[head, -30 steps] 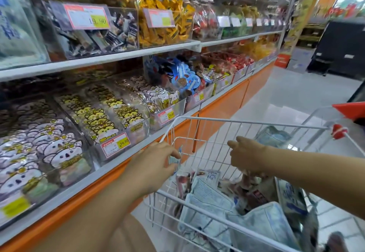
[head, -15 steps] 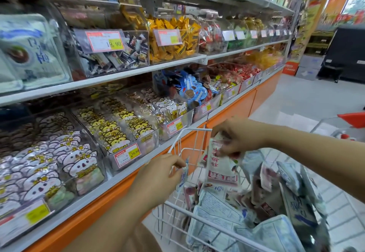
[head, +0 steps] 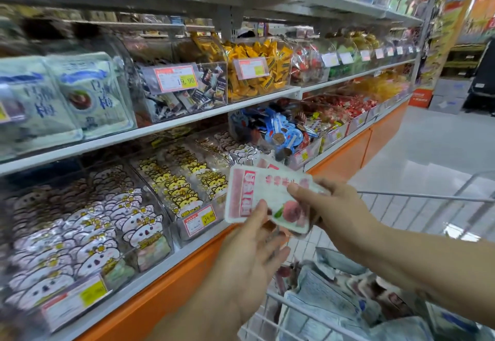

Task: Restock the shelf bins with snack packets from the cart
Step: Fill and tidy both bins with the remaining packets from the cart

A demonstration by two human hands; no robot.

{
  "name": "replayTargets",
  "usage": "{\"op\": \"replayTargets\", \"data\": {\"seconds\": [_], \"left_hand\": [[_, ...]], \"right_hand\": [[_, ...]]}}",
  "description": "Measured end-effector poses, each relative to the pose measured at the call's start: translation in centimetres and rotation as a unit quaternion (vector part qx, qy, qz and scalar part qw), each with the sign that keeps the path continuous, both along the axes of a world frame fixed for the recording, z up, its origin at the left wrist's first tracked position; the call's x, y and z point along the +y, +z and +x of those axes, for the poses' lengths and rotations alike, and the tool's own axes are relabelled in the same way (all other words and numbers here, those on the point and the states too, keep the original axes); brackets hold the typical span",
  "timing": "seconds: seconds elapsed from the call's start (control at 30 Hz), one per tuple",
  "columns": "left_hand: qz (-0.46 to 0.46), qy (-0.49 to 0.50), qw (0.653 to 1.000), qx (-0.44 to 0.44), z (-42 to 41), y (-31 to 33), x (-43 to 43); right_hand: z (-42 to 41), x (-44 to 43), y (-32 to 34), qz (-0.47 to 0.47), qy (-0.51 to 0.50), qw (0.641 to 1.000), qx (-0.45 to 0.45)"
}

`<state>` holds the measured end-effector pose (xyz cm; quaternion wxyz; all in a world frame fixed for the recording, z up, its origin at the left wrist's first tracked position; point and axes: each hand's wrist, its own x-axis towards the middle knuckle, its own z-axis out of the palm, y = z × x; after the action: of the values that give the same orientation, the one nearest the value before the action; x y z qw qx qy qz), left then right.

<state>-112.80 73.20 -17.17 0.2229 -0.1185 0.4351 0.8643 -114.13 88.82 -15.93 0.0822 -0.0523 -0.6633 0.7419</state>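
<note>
White-and-pink packets (head: 263, 193), fanned, facing up, held just above the wire cart (head: 417, 195), beside stocked clear bins (head: 199, 223).

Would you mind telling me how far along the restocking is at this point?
Done: the bear-packet bin on the lower shelf looks full. In hand: the right hand and left hand both hold pink-and-white packets in front of the bins, none placed yet. Left: the cart holds many more packets.

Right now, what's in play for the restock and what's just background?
In play: pink packets, gripped by right hand, left hand on them too; cart with grey packets; shelf bins, e.g. cat-packet bin.
Background: yellow candy bin; 19.90 price tag; blue-wrapped sweets; orange floor sign.
</note>
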Motion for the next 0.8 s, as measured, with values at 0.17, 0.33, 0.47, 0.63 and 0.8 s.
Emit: {"op": "replayTargets", "data": {"seconds": [0.17,0.33,0.47,0.63,0.8], "left_hand": [[0.020,0.021,0.998,0.046,-0.7,-0.4,-0.6],[-0.046,0.027,0.994,0.097,-1.8,-0.3,-2.3],[-0.098,-0.018,0.986,0.137,-2.6,0.0,-2.8],[-0.225,-0.040,0.950,0.211,-3.7,-0.8,-3.5],[-0.276,-0.079,0.928,0.237,-3.8,-2.0,-3.1]], "right_hand": [[0.9,-1.0,-0.2,0.053,0.069,0.996,0.017],[0.4,-0.2,0.5,0.097,0.190,0.977,-0.008],[-0.3,0.7,1.5,0.167,0.270,0.947,-0.041],[-2.5,4.6,1.9,0.461,0.386,0.793,-0.093],[-2.7,9.6,-3.2,0.779,0.368,0.482,-0.162]]}}
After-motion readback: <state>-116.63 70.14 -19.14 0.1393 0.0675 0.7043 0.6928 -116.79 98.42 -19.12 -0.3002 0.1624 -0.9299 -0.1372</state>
